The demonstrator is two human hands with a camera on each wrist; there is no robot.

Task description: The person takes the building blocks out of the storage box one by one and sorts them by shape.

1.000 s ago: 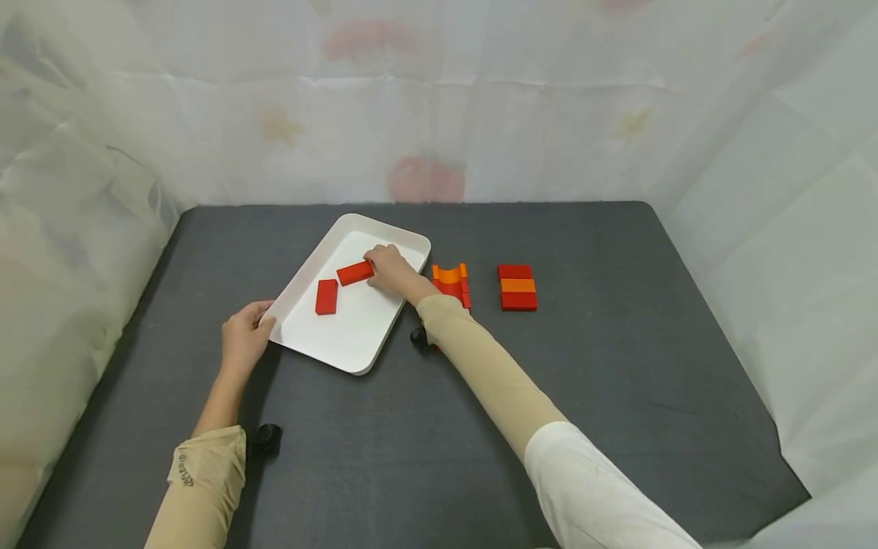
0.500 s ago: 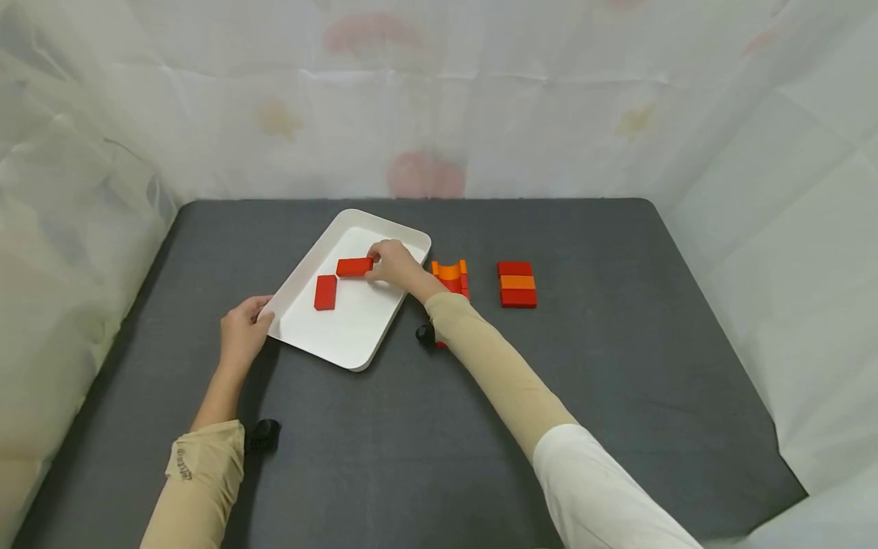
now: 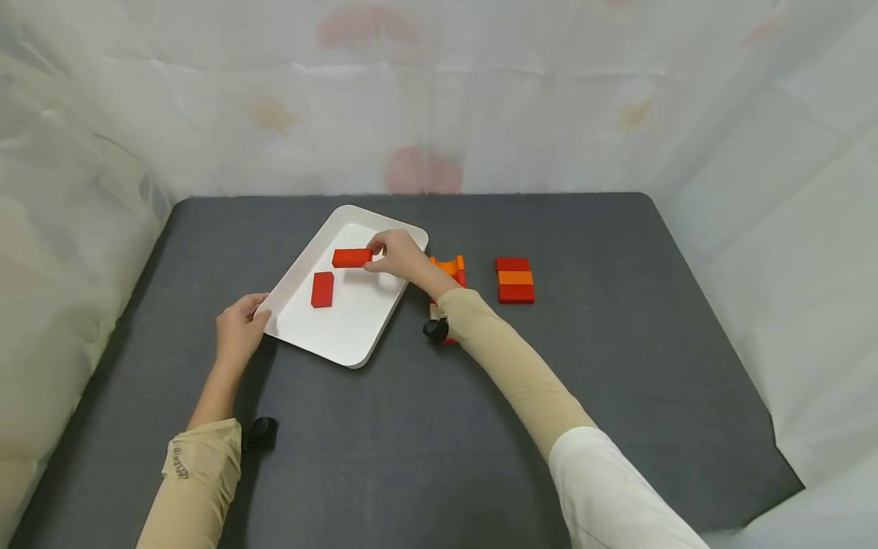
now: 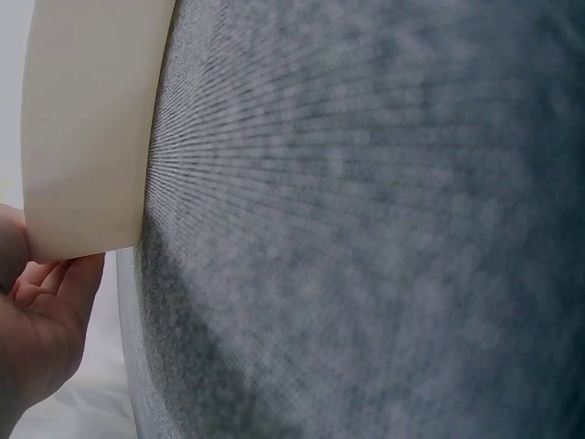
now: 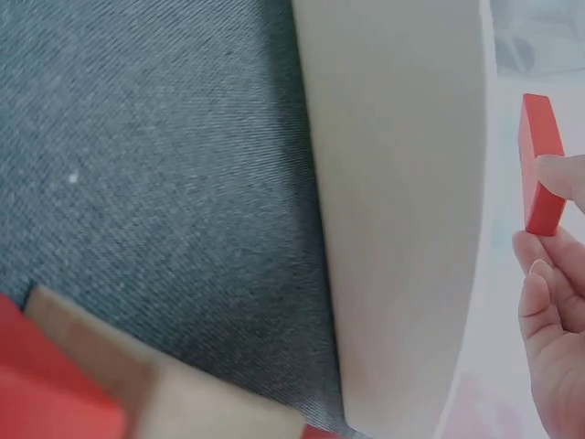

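A white tray [image 3: 357, 347] lies on the dark grey table. My right hand [image 3: 392, 255] pinches one end of a red rectangular block [image 3: 352, 258] and holds it lifted above the tray's far half. The right wrist view shows the same red block [image 5: 539, 163] between my fingertips [image 5: 562, 172] beyond the tray wall [image 5: 402, 210]. A second red block [image 3: 322, 289] lies flat in the tray at its left. My left hand [image 3: 238, 329] holds the tray's near-left corner. In the left wrist view my fingers [image 4: 46, 320] curl under that tray corner [image 4: 87, 128].
Right of the tray, an orange and red arched block [image 3: 449, 268] sits partly behind my right forearm. Further right lies a flat row of red, orange and red blocks [image 3: 514, 280]. White sheeting walls the table on three sides. Small black wrist devices [image 3: 259, 433] show by each forearm.
My right hand has raised the red block off the tray floor and turned it level, moving slightly away from me. The left hand stays on the tray corner.
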